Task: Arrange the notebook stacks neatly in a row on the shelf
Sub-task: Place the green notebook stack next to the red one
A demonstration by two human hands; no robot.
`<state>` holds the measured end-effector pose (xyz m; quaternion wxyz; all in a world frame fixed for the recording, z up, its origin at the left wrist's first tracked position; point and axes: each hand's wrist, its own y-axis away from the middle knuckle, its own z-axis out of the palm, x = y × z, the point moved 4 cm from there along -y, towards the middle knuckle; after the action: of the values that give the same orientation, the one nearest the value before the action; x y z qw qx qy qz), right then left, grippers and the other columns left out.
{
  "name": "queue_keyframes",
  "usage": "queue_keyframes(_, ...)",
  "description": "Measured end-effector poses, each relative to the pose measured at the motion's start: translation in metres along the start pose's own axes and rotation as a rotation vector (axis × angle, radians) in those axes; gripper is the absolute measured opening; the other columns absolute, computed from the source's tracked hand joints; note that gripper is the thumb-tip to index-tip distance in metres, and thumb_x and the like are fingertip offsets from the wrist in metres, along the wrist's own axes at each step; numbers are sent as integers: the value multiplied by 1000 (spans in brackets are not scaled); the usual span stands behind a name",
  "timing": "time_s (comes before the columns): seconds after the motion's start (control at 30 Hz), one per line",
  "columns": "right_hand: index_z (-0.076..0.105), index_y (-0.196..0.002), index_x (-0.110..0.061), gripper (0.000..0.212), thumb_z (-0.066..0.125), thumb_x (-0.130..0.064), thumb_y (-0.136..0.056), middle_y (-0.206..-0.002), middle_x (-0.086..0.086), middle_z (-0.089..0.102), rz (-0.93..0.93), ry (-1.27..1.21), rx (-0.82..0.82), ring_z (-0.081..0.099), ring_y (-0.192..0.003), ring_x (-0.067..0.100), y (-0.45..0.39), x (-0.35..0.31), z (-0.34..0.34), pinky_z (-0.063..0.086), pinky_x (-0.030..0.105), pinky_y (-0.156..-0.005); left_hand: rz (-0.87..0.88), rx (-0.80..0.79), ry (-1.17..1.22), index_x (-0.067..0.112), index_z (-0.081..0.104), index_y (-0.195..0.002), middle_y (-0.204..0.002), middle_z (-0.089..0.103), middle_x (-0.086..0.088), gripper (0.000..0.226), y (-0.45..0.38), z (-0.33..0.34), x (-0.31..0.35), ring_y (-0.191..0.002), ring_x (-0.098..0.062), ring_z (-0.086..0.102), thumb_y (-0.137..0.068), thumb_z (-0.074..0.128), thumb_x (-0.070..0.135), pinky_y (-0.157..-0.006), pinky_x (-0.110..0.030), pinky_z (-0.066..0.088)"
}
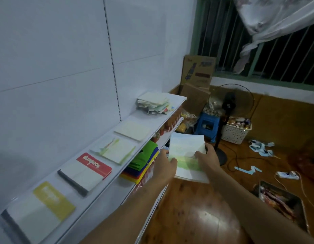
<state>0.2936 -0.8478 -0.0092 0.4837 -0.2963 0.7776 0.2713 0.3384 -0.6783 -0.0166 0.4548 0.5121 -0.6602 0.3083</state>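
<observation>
Hands: the left hand (166,163) and right hand (208,158) hold a notebook stack (187,155) with a green-and-blue landscape cover between them, fingers curled round its side edges, in the air just off the front edge of the shelf.
Shelf: a white top shelf (107,184) runs along a white panelled wall (56,59) with a slotted upright.
Row: lying flat from near to far are a yellow-banded notebook stack (42,210), a red-banded notebook stack (86,171), a pale green stack (115,149) and a cream stack (132,130).
Far end: an untidy pile of notebooks (153,103).
Lower shelf: coloured folded sheets (143,163).
Room: polished wooden floor (193,213); a standing fan (228,106), blue plastic stool (207,124), white basket of cans (236,130), cardboard box (198,71) and barred window (276,41).
</observation>
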Motion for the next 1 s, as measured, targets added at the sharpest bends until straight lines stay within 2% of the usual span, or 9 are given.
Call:
queue_keyframes(0.1,38,-140,-21,58,58,-10,-87,-127,6,55,-52,13,-51,53,-93,19,-46,-24,30,45,32,-73,-31,21,8,17,44,-121,-114,60,-3,30,-49,-11,-5,-95,-20,60,-92,52,18,-79,-38,55)
queue_keyframes(0.2,38,-142,-24,61,57,-8,-86,-128,4,56,-110,29,-149,57,-95,21,-84,-41,70,49,34,-74,-49,68,-14,14,42,-125,-109,57,0,31,-92,-33,-15,-87,-16,55,-95,50,17,-58,-20,46)
queue_keyframes(0.27,36,-144,-27,65,58,-10,-85,-129,3,56,-115,46,-221,59,-99,24,-103,-51,101,54,41,-80,-69,128,-44,14,42,-125,-110,59,-4,31,-112,-51,-26,-85,-17,54,-95,49,17,-53,-18,39)
queue_keyframes(0.4,34,-143,-23,64,62,-16,-85,-127,7,55,-165,100,-358,60,-102,28,-132,-72,171,54,46,-86,-171,256,-35,13,42,-124,-116,61,-10,33,-139,-87,-54,-97,-26,61,-94,52,19,-78,-33,52)
queue_keyframes(0.53,42,-136,-17,57,68,-19,-84,-111,4,57,-314,136,-551,61,-95,26,-151,-93,248,54,41,-81,-273,433,-18,10,45,-125,-121,60,-7,37,-155,-126,-83,-100,-21,59,-92,58,18,-75,-24,43)
queue_keyframes(0.67,44,-134,-16,53,66,-15,-86,-105,6,60,-429,228,-818,60,-82,21,-156,-102,310,51,30,-62,-396,518,-66,13,42,-136,-126,59,-6,55,-153,-144,-107,-111,-23,58,-86,63,13,-83,-23,44)
queue_keyframes(0.8,43,-136,-12,56,63,-9,-84,-120,14,60,-472,390,-1039,59,-103,32,-159,-95,357,53,45,-86,-515,563,-159,10,44,-135,-123,55,-3,55,-152,-146,-125,-114,-26,57,-84,65,10,-85,-22,44)
queue_keyframes(0.87,44,-136,-11,56,63,-9,-83,-123,14,60,-528,453,-1075,58,-109,33,-159,-91,374,51,42,-90,-600,612,-197,6,44,-132,-123,55,-8,53,-153,-145,-133,-112,-24,57,-85,67,12,-81,-21,43)
queue_keyframes(1.0,49,-130,-8,47,60,-7,-84,-121,16,61,-624,522,-1109,57,-112,32,-160,-86,399,45,33,-90,-711,712,-248,4,41,-131,-127,52,-11,55,-160,-133,-143,-116,-25,53,-85,67,19,-96,-29,44)
